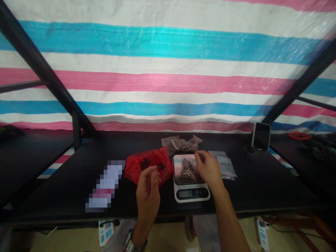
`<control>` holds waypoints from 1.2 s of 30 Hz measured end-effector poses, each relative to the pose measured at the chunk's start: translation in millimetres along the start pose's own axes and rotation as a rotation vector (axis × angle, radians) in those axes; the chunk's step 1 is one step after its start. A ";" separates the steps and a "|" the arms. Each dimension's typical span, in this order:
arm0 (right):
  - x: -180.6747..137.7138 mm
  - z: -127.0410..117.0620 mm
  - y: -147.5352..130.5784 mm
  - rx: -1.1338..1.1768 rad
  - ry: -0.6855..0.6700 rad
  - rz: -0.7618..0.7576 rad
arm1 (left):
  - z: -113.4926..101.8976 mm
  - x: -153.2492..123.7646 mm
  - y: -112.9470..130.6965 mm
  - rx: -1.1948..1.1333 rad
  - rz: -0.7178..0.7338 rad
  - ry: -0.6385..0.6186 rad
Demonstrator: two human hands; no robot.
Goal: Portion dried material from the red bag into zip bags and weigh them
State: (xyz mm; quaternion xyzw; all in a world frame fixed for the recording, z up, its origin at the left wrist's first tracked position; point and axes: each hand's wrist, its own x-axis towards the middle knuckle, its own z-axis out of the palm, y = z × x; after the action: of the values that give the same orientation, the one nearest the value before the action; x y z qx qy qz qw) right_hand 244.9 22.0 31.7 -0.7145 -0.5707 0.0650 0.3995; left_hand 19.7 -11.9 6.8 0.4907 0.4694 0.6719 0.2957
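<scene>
A white digital kitchen scale [191, 196] stands before me with a small clear plastic bag [188, 171] of brown dried pieces on its platform. My right hand [210, 171] is at the platform's right side, thumb and fingers closed at the bag's edge. To the left lies an open red plastic bag [133, 168] with dark brown contents. My left hand [148, 192] is over the near side of its mouth, fingers curled in toward the thumb; whatever they may hold is too small to make out.
Several filled clear bags [181, 144] lie behind the scale. Flat clear bags [225, 167] rest to its right. A blurred-out paper-like item [106, 187] is on the left of the black table [262, 182]. A device on a stand [261, 136] stands back right, near slanted black posts.
</scene>
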 end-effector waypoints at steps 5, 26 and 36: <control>5.3 -10.7 11.5 0.065 0.082 0.046 | -5.5 -3.0 0.7 0.040 0.066 -0.029; 14.0 -10.2 24.9 0.188 0.225 0.205 | -25.7 -1.2 -5.4 0.263 0.203 -0.135; 10.0 9.6 19.9 -0.009 -0.097 -0.138 | -22.3 -1.9 1.4 0.405 0.443 -0.186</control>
State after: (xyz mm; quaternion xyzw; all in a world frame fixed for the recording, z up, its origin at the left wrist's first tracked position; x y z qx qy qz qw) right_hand 258.3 34.8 16.0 -0.6714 -0.6373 0.0692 0.3719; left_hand -0.5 -21.8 5.7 0.6893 0.4464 0.5649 0.0799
